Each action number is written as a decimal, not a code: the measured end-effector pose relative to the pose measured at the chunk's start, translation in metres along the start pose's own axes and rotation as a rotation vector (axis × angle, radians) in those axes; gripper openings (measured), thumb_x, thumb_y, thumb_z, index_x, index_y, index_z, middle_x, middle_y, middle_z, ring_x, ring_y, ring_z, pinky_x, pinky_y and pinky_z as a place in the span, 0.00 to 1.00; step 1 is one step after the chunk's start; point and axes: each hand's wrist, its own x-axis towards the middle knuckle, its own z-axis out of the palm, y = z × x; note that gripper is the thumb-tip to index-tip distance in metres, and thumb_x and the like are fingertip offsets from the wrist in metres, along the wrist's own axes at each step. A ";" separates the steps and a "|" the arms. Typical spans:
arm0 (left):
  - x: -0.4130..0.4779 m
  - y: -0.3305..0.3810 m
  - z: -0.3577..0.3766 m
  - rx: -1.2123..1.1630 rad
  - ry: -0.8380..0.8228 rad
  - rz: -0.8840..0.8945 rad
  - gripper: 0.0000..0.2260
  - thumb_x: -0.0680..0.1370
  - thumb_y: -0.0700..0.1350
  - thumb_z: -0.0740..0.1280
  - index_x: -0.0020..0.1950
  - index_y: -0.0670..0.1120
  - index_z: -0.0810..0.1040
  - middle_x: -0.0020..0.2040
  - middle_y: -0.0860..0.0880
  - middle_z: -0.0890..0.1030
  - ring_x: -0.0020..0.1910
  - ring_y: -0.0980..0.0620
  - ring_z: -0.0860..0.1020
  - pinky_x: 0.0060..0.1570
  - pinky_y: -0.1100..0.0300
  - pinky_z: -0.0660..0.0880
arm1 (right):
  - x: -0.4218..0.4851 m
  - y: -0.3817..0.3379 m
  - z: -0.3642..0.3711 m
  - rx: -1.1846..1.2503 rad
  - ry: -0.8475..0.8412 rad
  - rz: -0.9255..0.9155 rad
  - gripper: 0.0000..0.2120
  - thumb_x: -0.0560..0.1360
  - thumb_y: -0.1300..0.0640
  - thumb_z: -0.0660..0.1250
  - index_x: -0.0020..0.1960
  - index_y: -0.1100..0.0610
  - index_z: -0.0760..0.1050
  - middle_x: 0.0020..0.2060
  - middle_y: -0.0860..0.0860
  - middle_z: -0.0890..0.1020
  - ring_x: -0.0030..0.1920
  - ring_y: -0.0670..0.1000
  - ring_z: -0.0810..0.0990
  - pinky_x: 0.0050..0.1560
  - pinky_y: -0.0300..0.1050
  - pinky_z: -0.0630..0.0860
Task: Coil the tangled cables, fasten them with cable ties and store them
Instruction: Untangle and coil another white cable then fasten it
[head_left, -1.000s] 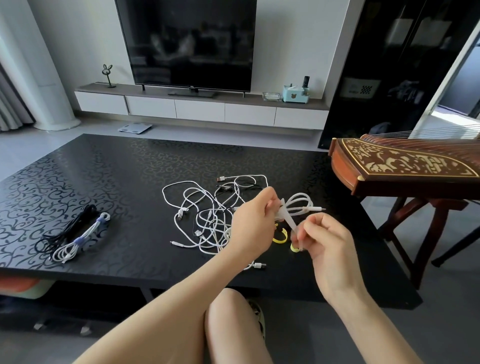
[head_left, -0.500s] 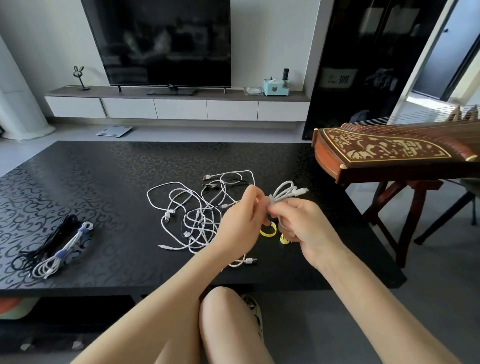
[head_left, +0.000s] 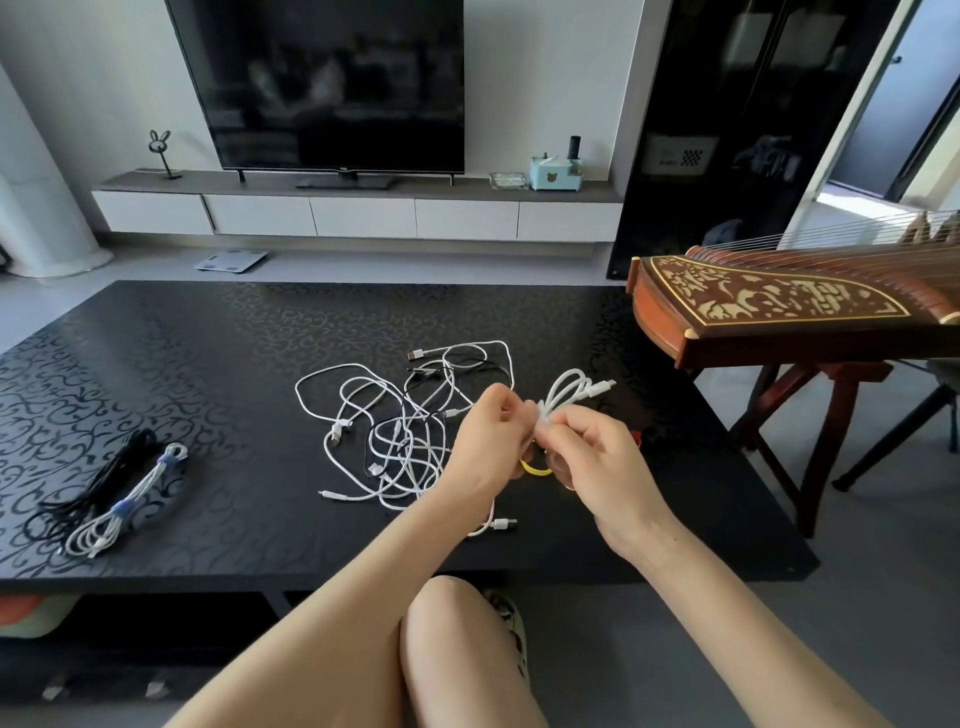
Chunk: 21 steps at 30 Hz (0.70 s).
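A small coiled white cable (head_left: 574, 392) sticks up between my hands above the black table (head_left: 208, 364). My left hand (head_left: 488, 441) pinches the coil near its middle, where a white cable tie (head_left: 543, 422) wraps it. My right hand (head_left: 587, 457) pinches that tie against the coil from the right. A tangle of white and black cables (head_left: 400, 421) lies on the table just left of my hands. Yellow cable ties (head_left: 535, 469) lie on the table under my hands, partly hidden.
At the table's left lie a coiled black cable (head_left: 98, 491) and a coiled white cable with blue ties (head_left: 130, 506). A wooden zither on a stand (head_left: 779, 312) juts in at the right. A TV and low cabinet stand behind.
My hands have drawn together on the coil; a second ago the right hand held the white tie stretched out below it, now it presses the tie at the coil's middle.
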 end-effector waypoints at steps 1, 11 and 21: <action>0.001 0.001 -0.004 -0.027 -0.058 -0.065 0.09 0.80 0.45 0.61 0.41 0.45 0.69 0.30 0.48 0.72 0.28 0.53 0.69 0.23 0.65 0.63 | -0.001 0.001 -0.002 0.019 -0.017 -0.012 0.18 0.77 0.65 0.62 0.29 0.57 0.68 0.22 0.46 0.65 0.26 0.43 0.62 0.27 0.34 0.61; 0.004 0.019 -0.030 -0.150 -0.517 -0.271 0.13 0.81 0.47 0.60 0.41 0.44 0.79 0.36 0.48 0.79 0.34 0.50 0.78 0.33 0.62 0.74 | -0.006 -0.007 -0.014 0.040 -0.142 -0.087 0.17 0.78 0.64 0.61 0.31 0.59 0.69 0.23 0.49 0.67 0.28 0.47 0.63 0.31 0.39 0.64; -0.001 0.013 -0.027 0.191 -0.172 -0.009 0.09 0.81 0.45 0.62 0.43 0.44 0.76 0.29 0.55 0.78 0.27 0.57 0.70 0.30 0.64 0.66 | -0.012 0.002 -0.031 -0.300 -0.083 0.042 0.05 0.74 0.52 0.70 0.40 0.50 0.83 0.27 0.49 0.82 0.30 0.46 0.78 0.38 0.42 0.75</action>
